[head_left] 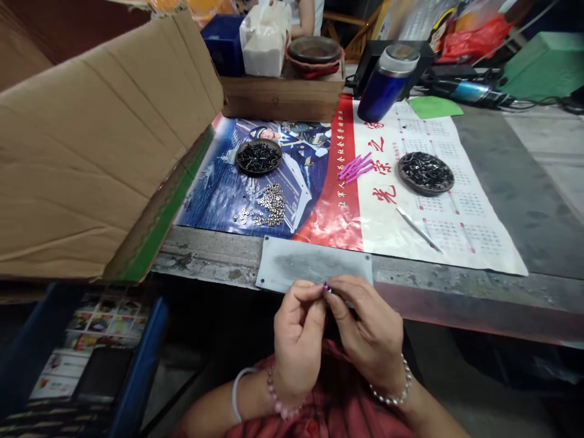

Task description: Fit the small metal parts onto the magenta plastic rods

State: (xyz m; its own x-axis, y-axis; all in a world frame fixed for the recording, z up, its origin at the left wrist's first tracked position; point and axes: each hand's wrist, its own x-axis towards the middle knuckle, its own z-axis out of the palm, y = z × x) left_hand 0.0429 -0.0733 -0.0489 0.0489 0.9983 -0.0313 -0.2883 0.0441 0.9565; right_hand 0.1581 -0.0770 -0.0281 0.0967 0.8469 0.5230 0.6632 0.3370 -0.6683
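My left hand and my right hand meet just below the table's front edge, fingertips pinched together on a tiny pink part. Both hands are closed around it; little of the part shows. On the poster ahead lie a heap of small silver rings, a bundle of pink sticks, a thin metal pick, and two dark dishes of small black parts, one on the left and one on the right.
A large cardboard flap leans over the table's left side. A blue flask, a wooden box and a white bag stand at the back. A grey metal plate lies at the front edge. A blue crate sits low left.
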